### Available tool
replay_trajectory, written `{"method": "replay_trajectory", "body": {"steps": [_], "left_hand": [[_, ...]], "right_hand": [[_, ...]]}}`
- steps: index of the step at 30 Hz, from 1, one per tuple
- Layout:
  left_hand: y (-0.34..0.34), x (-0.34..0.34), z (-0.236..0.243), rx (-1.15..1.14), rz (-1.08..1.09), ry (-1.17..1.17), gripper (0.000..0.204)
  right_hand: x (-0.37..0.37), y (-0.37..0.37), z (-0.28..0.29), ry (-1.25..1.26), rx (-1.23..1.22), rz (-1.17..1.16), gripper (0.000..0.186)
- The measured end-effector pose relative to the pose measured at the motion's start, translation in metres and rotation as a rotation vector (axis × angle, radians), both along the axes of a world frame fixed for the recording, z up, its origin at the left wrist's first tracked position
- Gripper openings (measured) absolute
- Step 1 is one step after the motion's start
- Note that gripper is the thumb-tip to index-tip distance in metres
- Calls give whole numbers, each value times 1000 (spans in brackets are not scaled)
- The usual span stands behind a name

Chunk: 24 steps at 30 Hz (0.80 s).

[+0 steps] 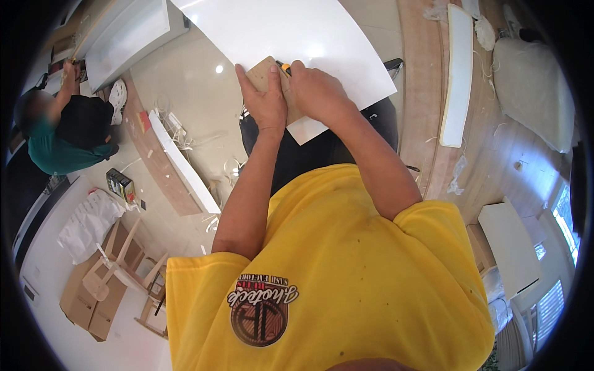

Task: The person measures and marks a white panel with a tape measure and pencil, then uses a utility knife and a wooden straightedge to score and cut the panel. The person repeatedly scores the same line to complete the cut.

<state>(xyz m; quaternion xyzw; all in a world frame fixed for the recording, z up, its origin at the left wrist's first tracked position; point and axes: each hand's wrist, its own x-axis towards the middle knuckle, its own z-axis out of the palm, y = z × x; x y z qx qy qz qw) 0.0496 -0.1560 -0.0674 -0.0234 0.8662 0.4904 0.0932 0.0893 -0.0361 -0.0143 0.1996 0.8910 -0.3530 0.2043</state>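
A large glossy white panel (334, 37) lies in front of me, its near corner pointing toward my body. On it rests a small brown board (260, 69). My left hand (267, 106) presses down on that board with its fingers spread apart. Beside it, my right hand (317, 93) is closed around a yellow and black utility knife (284, 68), held along the board's right edge. My fingers cover most of the knife, and its blade cannot be made out. Beneath the panel shows a black rounded seat (378, 123).
At the left a person in a green shirt (68, 145) crouches by a white cabinet piece (127, 46). Wooden strips (158, 164) and offcuts lie on the tiled floor. To the right is a long white board (458, 80); lower left, a wooden chair (117, 263) and cardboard (93, 309).
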Motion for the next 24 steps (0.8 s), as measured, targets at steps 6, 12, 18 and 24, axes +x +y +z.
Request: {"method": "replay_trajectory", "body": {"steps": [6, 12, 18, 24], "left_hand": [[-1, 0, -1, -63, -3, 12, 87], [2, 2, 7, -38, 14, -27, 87], [0, 3, 3, -8, -8, 28, 89], [-2, 8, 12, -54, 11, -44, 89]], "right_hand": [[43, -6, 5, -11, -8, -2, 19], [88, -14, 14, -63, -26, -22, 12], [115, -29, 16, -67, -57, -70, 19], [132, -31, 13, -14, -76, -150, 20]]}}
